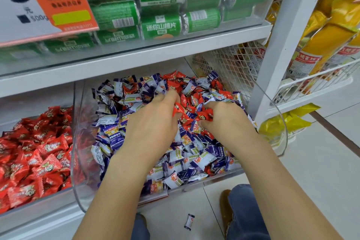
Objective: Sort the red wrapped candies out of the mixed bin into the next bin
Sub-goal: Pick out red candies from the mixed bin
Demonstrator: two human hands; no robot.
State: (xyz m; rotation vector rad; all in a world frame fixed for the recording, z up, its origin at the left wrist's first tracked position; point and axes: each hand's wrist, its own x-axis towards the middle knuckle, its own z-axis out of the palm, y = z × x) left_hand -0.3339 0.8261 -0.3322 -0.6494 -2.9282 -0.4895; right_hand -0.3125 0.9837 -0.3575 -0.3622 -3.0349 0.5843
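I am looking at a shop shelf (136, 58) with green packs (161, 25) above and clear bins below. Both my hands are down in the mixed bin (280, 122) of purple-white and red candies (194, 101). My left hand (153, 121) curls its fingers around red candies; my right hand (228, 117) does the same just beside it. The next bin (72, 161), to the left, holds only red sweets. One purple candy (189, 221) lies on the floor.

A white metal shelving unit (136, 60) fills the far side, with green foil snack packs (161, 6) behind clear plastic above. Pale glossy floor tiles (321, 171) lie near right, under a white wire basket (315, 82) holding yellow bags (335, 25).
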